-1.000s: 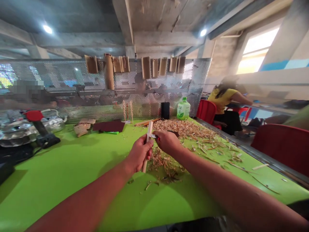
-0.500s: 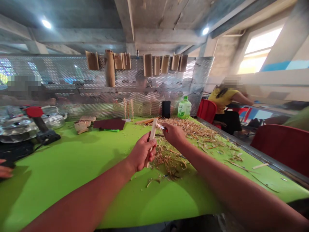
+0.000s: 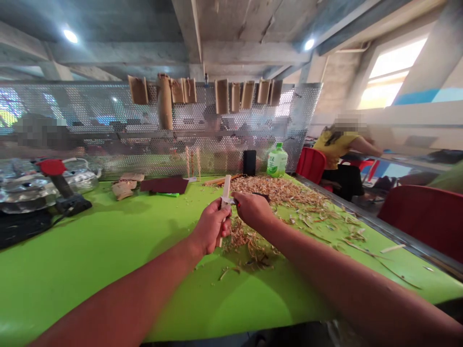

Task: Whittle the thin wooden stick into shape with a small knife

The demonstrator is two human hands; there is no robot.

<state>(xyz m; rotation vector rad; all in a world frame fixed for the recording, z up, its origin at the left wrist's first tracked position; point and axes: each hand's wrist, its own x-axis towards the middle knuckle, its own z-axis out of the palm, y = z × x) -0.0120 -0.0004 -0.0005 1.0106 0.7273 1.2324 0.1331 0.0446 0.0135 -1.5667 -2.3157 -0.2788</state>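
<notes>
A heap of wood shavings point(image 3: 275, 190) lies on the desk point(image 3: 72, 270), right of centre, with a plastic bottle point(image 3: 277, 160) behind it, before a perforated metal screen point(image 3: 90, 115). A flat sheet point(image 3: 164, 185) lies left of the heap; a chair point(image 3: 311, 165) stands beyond the desk's right edge.

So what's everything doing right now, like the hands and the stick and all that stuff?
Left hand: gripping the stick.
Right hand: pinching the blade.
Wooden stick: held upright.
Small blade: held beside the stick.
Wood shavings: heaped and scattered on the green table.
Plastic bottle: standing, capped.
Dark red sheet: lying flat.
Person in yellow: seated.
</notes>
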